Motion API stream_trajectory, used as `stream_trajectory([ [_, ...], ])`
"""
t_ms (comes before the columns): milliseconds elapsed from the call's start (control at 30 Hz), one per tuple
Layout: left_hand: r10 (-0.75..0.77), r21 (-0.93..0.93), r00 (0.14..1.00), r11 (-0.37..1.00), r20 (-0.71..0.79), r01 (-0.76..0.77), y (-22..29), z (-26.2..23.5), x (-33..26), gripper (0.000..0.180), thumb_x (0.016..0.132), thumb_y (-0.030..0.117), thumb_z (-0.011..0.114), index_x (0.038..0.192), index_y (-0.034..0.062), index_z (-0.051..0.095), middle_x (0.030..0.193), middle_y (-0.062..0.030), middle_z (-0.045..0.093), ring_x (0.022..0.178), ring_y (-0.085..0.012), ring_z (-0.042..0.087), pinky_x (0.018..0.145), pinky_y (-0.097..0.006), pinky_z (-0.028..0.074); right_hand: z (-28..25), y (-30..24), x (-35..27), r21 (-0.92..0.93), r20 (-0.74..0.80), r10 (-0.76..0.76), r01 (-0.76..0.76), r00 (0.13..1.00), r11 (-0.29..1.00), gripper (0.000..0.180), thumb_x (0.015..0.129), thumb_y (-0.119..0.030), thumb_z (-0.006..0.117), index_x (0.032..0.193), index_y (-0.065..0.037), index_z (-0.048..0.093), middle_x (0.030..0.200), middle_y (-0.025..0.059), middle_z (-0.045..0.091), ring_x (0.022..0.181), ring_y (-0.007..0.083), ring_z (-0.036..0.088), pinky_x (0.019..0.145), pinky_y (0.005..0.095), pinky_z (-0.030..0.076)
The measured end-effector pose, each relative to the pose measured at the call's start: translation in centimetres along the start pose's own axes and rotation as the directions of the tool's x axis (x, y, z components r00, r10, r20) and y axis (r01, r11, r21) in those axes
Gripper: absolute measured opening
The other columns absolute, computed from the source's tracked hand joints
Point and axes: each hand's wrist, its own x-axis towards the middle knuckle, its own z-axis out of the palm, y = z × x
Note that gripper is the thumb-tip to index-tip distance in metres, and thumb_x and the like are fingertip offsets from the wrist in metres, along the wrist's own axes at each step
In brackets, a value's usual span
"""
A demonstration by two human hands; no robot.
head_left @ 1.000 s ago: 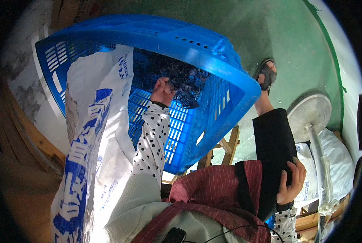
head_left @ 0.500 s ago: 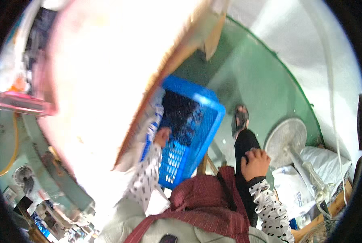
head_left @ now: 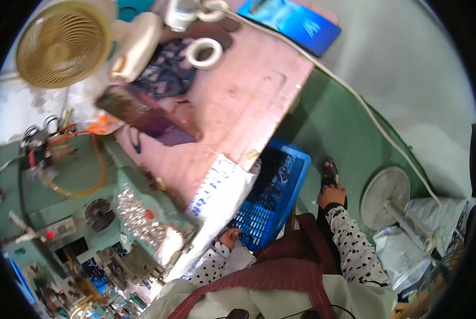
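Note:
My left hand [head_left: 230, 238] is closed at the near left edge of a blue plastic basket [head_left: 297, 183]. A small dark piece shows by its fingertips, too small to make out. Many small black parts [head_left: 272, 173] lie in the basket's far portion, while its slotted near floor is bare. My right hand [head_left: 332, 196] rests on my black-clad knee, fingers stretched over it and holding nothing. Beside my left hand, a white sack [head_left: 219, 196] with blue print drapes over the table's edge and partly covers the basket.
On the pink table [head_left: 254, 101] are a white tape roll [head_left: 204, 53], a dark phone-like slab [head_left: 147, 114] and a blue box [head_left: 296, 24]. A green machine [head_left: 137, 165] with shiny metal bits stands left. A round stand base [head_left: 385, 196] and white bags [head_left: 403, 258] sit right.
The view has shifted, bringing the tabletop and machine out of the glare. My left hand has drawn back from inside the basket to its near left edge. My right hand stays at the knee.

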Motion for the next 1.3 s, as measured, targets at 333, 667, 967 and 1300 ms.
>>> stream_trajectory([
  [333, -0.033, -0.304, 0.963, 0.951, -0.269, -0.052, 4.1, -3.4, -11.1, 0.023, 0.1, 0.014, 0.05, 0.112, 0.005, 0.067, 0.071, 0.0019, 0.058, 0.063, -0.0071, 0.049, 0.061, -0.022, 0.044, -0.6, 0.9, 0.0, -0.085, -0.143, 0.088, -0.101, 0.986, 0.991, 0.027, 0.089, -0.021, 0.049, 0.102, -0.012, 0.071, 0.112, 0.0081, 0.067, 0.114, 0.0278, 0.055, 0.099, 0.0523, 0.034],
  [667, 0.341, -0.084, 0.78, 0.891, -0.525, -0.446, 6.8, -2.4, -18.2, 0.02, 0.09, 0.01, 0.061, 0.106, 0.011, 0.072, 0.072, -0.0064, 0.064, 0.063, -0.0139, 0.061, 0.059, -0.026, 0.047, 2.5, -5.9, -3.8, -0.386, 0.069, -0.358, 0.356, 0.931, 0.851, 0.027, 0.088, -0.024, 0.051, 0.093, -0.013, 0.075, 0.096, 0.0123, 0.073, 0.094, 0.032, 0.069, 0.086, 0.0505, 0.047],
  [967, 0.169, -0.006, 0.244, 0.811, -0.955, -0.585, -2.3, -5.3, -31.5, 0.021, 0.093, 0.01, 0.056, 0.083, -0.004, 0.068, 0.063, -0.0051, 0.058, 0.05, -0.009, 0.048, 0.048, -0.025, 0.037, 14.8, -7.9, -9.7, -0.009, 0.378, -0.489, 0.531, 0.786, 0.847, 0.031, 0.085, -0.033, 0.06, 0.094, -0.006, 0.07, 0.099, 0.0226, 0.067, 0.092, 0.033, 0.067, 0.08, 0.0465, 0.053],
  [1300, -0.402, -0.783, 0.717, -0.002, -0.569, -0.622, -11.8, -10.7, -32.1, 0.031, 0.097, 0.033, 0.056, 0.088, 0.0041, 0.061, 0.06, 0.0022, 0.044, 0.05, -0.0115, 0.042, 0.048, -0.027, 0.038, 11.6, -10.3, -15.5, 0.042, 0.332, -0.403, 0.414, 0.853, 0.909, 0.026, 0.085, -0.032, 0.063, 0.091, -0.007, 0.07, 0.091, 0.0169, 0.067, 0.087, 0.0283, 0.067, 0.077, 0.0426, 0.053],
])
